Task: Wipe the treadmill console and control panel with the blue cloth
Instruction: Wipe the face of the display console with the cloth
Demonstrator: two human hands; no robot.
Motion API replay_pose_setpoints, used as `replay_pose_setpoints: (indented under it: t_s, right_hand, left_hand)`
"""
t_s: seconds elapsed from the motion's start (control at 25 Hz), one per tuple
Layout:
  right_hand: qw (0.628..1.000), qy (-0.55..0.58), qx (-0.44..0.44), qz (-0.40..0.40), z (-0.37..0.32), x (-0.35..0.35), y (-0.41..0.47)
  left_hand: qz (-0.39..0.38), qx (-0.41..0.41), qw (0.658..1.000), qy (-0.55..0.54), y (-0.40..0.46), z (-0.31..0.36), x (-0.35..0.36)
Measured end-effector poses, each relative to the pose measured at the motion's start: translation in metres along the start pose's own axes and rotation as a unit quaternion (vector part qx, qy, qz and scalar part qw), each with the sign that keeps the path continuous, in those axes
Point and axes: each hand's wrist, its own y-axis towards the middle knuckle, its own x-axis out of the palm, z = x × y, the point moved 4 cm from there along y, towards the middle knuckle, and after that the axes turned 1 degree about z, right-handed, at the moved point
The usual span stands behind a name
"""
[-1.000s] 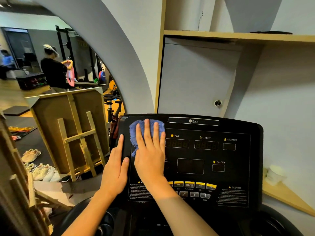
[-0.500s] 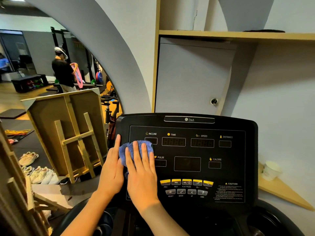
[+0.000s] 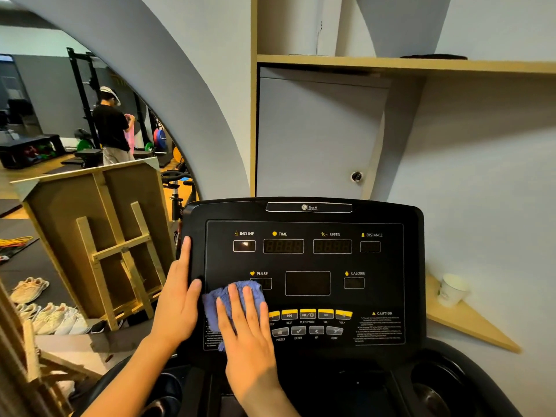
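You stand at a black treadmill console [image 3: 301, 212] set against a pale wall, with a gym floor showing through an arch on your left. Nearest to you, your right hand [image 3: 246, 335] lies flat and open, fingers spread, pressing the blue cloth [image 3: 224, 299] against the lower left part of the control panel [image 3: 307, 284]. The cloth is bunched under your fingers, just below the PULSE label and just left of the row of yellow buttons [image 3: 308, 314]; it covers part of the small print at the panel's bottom left corner. Your left hand [image 3: 180, 299] rests open on the console's left edge, palm against the frame, fingers pointing up and thumb touching the cloth's left side; it grips nothing. Above the cloth sit the dark readout windows marked INCLINE, TIME, SPEED and DISTANCE. To the right, a white paper cup [image 3: 452, 288] stands on a wooden corner shelf [image 3: 469, 323]. Behind the console is a grey cabinet door [image 3: 316, 130] under a wooden shelf. On the left stand a wooden panel [image 3: 99, 233] and some pale shoes [image 3: 45, 311]; farther off, a person in a black top [image 3: 112, 127] stands by the weight racks.
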Motion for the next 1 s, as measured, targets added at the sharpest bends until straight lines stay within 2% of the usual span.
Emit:
replay_pose_setpoints:
  t_s: [0.12, 0.32, 0.56, 0.8, 1.0]
  right_hand:
    - [1.000, -0.013, -0.001, 0.015, 0.017, 0.008, -0.018]
    - [0.995, -0.044, -0.004, 0.085, 0.062, 0.021, -0.053]
    - [0.988, -0.076, 0.034, 0.129, 0.120, 0.019, -0.079]
    - [0.992, -0.044, 0.098, 0.059, 0.173, 0.007, -0.091]
    - [0.974, 0.033, 0.203, 0.095, 0.198, -0.016, -0.058]
  left_hand:
    - [0.003, 0.009, 1.000, 0.005, -0.001, 0.002, 0.000]
    - [0.008, 0.025, 1.000, 0.008, 0.000, 0.007, -0.001]
    - [0.011, 0.032, 0.999, 0.003, 0.000, 0.011, -0.002]
    - [0.010, 0.035, 0.999, 0.001, 0.000, 0.011, -0.001]
    - [0.008, 0.028, 1.000, -0.005, 0.000, 0.007, -0.001]
